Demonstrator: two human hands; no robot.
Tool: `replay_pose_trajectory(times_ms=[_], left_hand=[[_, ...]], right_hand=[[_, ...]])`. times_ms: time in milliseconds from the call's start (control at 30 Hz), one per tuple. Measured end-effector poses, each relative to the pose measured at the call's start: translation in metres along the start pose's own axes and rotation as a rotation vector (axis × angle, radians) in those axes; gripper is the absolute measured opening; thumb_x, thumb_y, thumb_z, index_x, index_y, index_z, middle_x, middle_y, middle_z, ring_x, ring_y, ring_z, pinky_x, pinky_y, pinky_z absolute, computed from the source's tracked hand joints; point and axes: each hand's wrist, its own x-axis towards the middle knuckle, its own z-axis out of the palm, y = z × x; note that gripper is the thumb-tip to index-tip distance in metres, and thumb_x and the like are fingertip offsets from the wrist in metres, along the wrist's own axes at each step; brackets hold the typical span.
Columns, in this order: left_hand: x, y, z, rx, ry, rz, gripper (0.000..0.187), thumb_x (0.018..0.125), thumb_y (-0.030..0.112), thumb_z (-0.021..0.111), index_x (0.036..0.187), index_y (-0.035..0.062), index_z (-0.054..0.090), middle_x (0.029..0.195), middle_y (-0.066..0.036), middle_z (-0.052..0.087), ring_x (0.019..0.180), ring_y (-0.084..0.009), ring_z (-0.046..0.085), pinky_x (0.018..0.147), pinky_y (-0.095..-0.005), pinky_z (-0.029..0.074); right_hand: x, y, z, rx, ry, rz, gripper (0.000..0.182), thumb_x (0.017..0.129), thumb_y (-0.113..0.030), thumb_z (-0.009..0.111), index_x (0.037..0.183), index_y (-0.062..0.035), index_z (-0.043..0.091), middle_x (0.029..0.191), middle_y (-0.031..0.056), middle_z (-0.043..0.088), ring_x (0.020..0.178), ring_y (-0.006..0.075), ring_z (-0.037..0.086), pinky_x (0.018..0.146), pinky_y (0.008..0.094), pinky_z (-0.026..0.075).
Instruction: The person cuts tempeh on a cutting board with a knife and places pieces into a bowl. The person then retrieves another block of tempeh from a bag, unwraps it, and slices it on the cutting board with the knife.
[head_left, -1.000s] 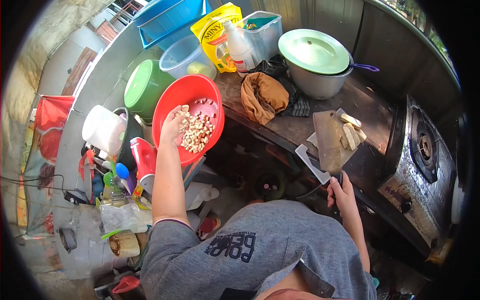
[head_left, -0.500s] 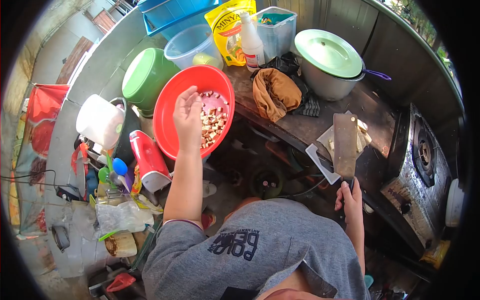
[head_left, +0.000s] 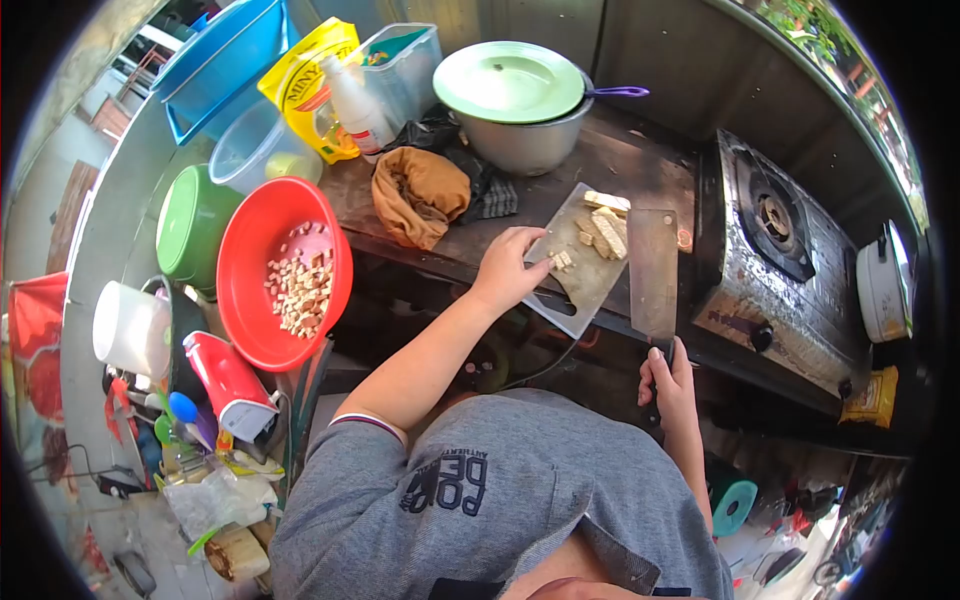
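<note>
My right hand (head_left: 670,385) is closed around the handle of a cleaver (head_left: 653,275), its broad worn blade pointing away from me beside the cutting board. My left hand (head_left: 512,268) reaches to the board's left edge, thumb and fingers apart, close to a few small cut cubes (head_left: 561,261). On the grey cutting board (head_left: 590,288) lie pale, grainy strips that look like tempeh (head_left: 608,232). The red basin (head_left: 240,300) to the left contains many similar cubes (head_left: 300,293).
A stove (head_left: 780,250) stands right of the board. Behind it sit a pot with a green lid (head_left: 510,80), a brown cloth (head_left: 420,195), a white bottle (head_left: 355,110) and a yellow pouch (head_left: 310,80). Left are a green bucket (head_left: 190,225) and a red mixer (head_left: 225,385).
My left hand has moved from over the red basin to the cutting board. The view has turned right, and the cleaver stays in my right hand.
</note>
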Motion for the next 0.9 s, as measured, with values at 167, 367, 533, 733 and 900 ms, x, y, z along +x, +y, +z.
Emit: replay_pose_trajectory(times_ms=[167, 367, 533, 733, 900], left_hand=[[0.021, 0.009, 0.029, 0.228, -0.074, 0.116, 0.063, 0.071, 0.027, 0.078, 0.125, 0.0032, 0.055, 0.119, -0.013, 0.058, 0.111, -0.0303, 0.052, 0.094, -0.0391, 0.044], [0.034, 0.002, 0.07, 0.266, -0.111, 0.217, 0.056, 0.071, 0.024, 0.076, 0.121, 0.0045, 0.058, 0.115, -0.012, 0.06, 0.108, -0.0316, 0.053, 0.094, -0.0388, 0.044], [0.031, -0.006, 0.067, 0.223, -0.056, 0.195, 0.025, 0.075, 0.015, 0.07, 0.098, 0.0066, 0.064, 0.102, -0.008, 0.062, 0.097, -0.0298, 0.056, 0.086, -0.0398, 0.045], [0.018, 0.008, 0.039, 0.307, -0.158, 0.24, 0.024, 0.076, 0.013, 0.068, 0.099, 0.0087, 0.064, 0.101, -0.008, 0.061, 0.094, -0.0302, 0.056, 0.085, -0.0392, 0.046], [0.016, 0.011, 0.041, 0.34, -0.214, 0.178, 0.028, 0.077, 0.012, 0.067, 0.105, 0.009, 0.064, 0.103, -0.007, 0.06, 0.096, -0.0309, 0.055, 0.085, -0.0397, 0.047]], right_hand=[[0.001, 0.006, -0.019, 0.015, -0.001, 0.018, 0.02, 0.097, -0.022, 0.051, 0.106, -0.0042, 0.045, 0.066, 0.0005, 0.047, 0.047, 0.0067, 0.045, 0.042, 0.0227, 0.04], [0.007, 0.013, -0.03, 0.005, -0.012, 0.033, 0.025, 0.097, -0.022, 0.051, 0.111, -0.002, 0.046, 0.066, 0.0009, 0.047, 0.048, 0.0067, 0.045, 0.043, 0.0234, 0.04], [0.011, 0.014, -0.038, 0.032, -0.054, 0.039, 0.024, 0.097, -0.021, 0.052, 0.111, -0.0021, 0.047, 0.067, 0.0003, 0.047, 0.048, 0.0066, 0.044, 0.044, 0.023, 0.039], [0.017, 0.014, -0.042, 0.032, -0.062, 0.061, 0.024, 0.097, -0.021, 0.053, 0.111, -0.0023, 0.047, 0.067, -0.0003, 0.047, 0.048, 0.006, 0.043, 0.044, 0.0226, 0.038], [0.024, 0.014, -0.037, 0.004, -0.107, 0.065, 0.025, 0.097, -0.022, 0.053, 0.111, -0.0018, 0.047, 0.067, -0.0004, 0.047, 0.048, 0.0061, 0.044, 0.044, 0.0226, 0.039]])
